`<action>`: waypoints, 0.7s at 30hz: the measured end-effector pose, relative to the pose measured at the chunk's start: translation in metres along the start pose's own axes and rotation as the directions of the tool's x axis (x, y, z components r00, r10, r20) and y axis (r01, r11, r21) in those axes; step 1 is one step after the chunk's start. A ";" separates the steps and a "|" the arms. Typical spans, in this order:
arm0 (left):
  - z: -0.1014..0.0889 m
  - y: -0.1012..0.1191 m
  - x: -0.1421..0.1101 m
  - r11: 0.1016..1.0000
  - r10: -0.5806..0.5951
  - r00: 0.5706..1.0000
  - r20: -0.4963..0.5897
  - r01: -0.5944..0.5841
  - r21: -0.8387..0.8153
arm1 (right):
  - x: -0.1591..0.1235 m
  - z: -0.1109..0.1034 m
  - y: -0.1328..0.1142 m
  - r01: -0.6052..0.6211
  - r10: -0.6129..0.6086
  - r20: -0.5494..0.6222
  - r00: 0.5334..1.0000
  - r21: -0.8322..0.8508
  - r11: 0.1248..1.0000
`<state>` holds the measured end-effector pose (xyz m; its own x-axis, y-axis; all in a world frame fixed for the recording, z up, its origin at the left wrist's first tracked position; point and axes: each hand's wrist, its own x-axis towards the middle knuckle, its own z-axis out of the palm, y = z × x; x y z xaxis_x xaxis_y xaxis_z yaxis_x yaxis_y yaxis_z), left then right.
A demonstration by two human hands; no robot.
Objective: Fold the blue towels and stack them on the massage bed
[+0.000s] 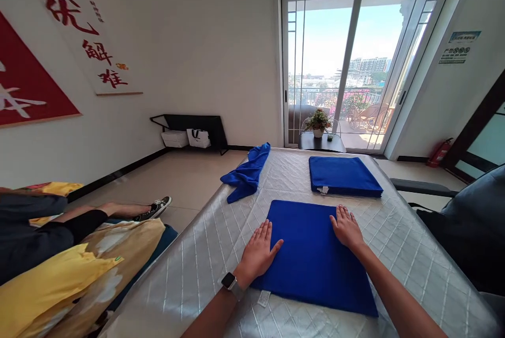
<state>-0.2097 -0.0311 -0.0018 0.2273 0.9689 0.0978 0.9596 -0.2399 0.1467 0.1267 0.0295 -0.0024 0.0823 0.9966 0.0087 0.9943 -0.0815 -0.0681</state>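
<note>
A folded blue cloth (307, 259) lies flat in front of me on the silver quilted cover (197, 269), a white label sticking out at its near left edge. My left hand (258, 251), with a watch on the wrist, rests flat along the cloth's left edge, thumb spread. Against its right edge, near the far corner, my right hand (347, 226) also lies flat, fingers stretched out. Beyond it sits a neat stack of folded blue cloths (343, 176) with a small label. A crumpled blue cloth (249, 172) hangs over the far left edge of the cover.
At the left a person's legs (90, 217) stretch over a bed with a yellow pillow (51, 285). A black chair (465, 227) stands close on the right. Past the far edge, a small table (321, 143) holds a flowerpot, before sliding glass doors (355, 64).
</note>
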 end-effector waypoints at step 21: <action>0.022 0.092 0.112 0.990 0.115 0.992 -0.057 -0.119 -0.077 | 0.003 0.017 0.006 -0.005 0.006 -0.053 0.999 0.013 1.000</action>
<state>-0.0919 0.0567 0.0015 0.3264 0.9298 0.1704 0.9100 -0.3578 0.2095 0.1315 0.0325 -0.0195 0.0914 0.9939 0.0610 0.9929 -0.0863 -0.0815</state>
